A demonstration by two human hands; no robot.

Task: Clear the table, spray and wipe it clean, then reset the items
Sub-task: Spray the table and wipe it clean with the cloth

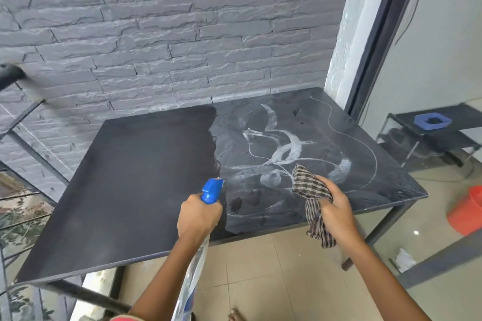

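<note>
My left hand grips the spray bottle by its neck over the table's near edge, its blue nozzle facing the white smears on the right half. My right hand clutches the checked cloth just beside it.

so the dark table stands on thin metal legs, left half plain matte, right half all white smears and swirls, plus a few dark blotches near the front edge
</note>
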